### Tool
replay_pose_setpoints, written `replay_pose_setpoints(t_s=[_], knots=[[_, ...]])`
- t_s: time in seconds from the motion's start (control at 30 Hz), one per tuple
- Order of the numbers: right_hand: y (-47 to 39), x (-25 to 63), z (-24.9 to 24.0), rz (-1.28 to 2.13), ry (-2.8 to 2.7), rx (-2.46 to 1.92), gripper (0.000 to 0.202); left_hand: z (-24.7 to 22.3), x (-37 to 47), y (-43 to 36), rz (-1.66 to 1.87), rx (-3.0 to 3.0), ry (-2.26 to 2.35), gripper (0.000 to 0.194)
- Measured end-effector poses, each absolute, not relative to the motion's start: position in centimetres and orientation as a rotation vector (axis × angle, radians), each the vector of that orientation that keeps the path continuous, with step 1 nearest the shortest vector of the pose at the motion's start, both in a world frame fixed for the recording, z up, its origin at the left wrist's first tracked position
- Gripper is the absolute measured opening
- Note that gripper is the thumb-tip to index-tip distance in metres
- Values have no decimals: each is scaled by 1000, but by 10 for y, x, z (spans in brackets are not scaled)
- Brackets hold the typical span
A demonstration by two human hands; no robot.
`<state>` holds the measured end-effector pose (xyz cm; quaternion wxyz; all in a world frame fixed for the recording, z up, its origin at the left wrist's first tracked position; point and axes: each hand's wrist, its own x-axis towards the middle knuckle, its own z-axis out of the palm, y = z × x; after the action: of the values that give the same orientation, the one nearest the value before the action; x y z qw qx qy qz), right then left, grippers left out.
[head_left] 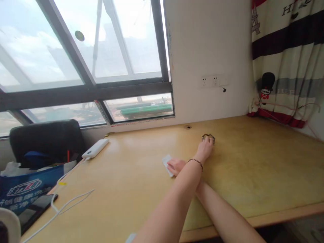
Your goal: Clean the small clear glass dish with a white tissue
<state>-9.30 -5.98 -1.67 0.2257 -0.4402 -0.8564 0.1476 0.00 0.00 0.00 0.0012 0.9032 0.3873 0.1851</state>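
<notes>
My arms cross over the wooden table (141, 189). My left hand (205, 146), with a braided bracelet (196, 161) at the wrist, reaches to the far right of the crossing. Its fingers are closed on a pair of dark-rimmed eyeglasses (204, 136) at the tabletop, partly hidden by the hand. Lower and to the left, my right hand (176, 165) holds a folded white tissue (165, 160) against the table surface. The left forearm passes over the right one and hides part of the right wrist.
A white power strip (96, 148) lies at the table's left edge, near a white cable (68, 204). A black chair (48, 138), a blue bag (27, 187) and a dark tablet-like slab (35, 211) are on the left. Wall sockets (210, 81) and a curtain (283, 67) are behind.
</notes>
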Motion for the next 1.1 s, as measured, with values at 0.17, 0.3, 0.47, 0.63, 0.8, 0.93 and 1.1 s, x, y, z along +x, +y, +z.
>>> replay_pose_setpoints(t_s=[0.17,0.3,0.47,0.63,0.8,0.93,1.1], knots=[[-57,-94,-18,366,-2396,-1114,25,1,-10,1,577,2759,1209,22],[-55,-96,-20,301,-2445,-1105,24,0,-18,0,605,2791,1166,21],[-60,-99,-30,226,-2499,-1059,23,6,-44,7,859,2652,1251,20],[-67,-99,-28,309,-2333,-1072,35,26,-123,22,1075,2425,1420,25],[-69,-103,-13,268,-2345,-1076,27,20,-254,28,1159,2384,1663,26],[-69,-105,-15,246,-2320,-1091,26,3,-346,30,1179,2321,1806,24],[-67,-103,-20,219,-2303,-1096,27,-11,-410,36,1178,2246,1943,25]])
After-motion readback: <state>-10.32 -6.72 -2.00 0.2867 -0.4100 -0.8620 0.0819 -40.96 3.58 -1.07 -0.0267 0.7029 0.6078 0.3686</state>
